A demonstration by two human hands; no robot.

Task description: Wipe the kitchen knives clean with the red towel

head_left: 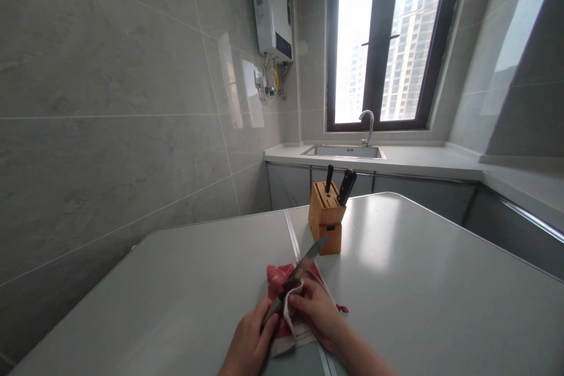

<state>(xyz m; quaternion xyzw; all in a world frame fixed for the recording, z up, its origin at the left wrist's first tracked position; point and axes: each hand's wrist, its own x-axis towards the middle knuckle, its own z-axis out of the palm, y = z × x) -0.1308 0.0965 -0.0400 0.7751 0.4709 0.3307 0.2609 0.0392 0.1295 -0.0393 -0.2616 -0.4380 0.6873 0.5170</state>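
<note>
My left hand (252,333) is closed round the handle of a kitchen knife (304,265), whose blade points up and away to the right. Pinched in my right hand (318,312) is the edge of a red and white cloth (279,277), held up against the blade near the handle. The rest of the cloth lies on the table under the knife, partly hidden by both hands. Just beyond the blade's tip stands a wooden knife block (326,216) with black-handled tools in its slots, among them a broad-handled one (347,187).
The pale table (185,282) has a metal seam running down its middle. A small red item (342,308) lies by my right wrist. Behind the table, a counter (423,155) holds a sink (343,151) with a faucet (369,126) below the window.
</note>
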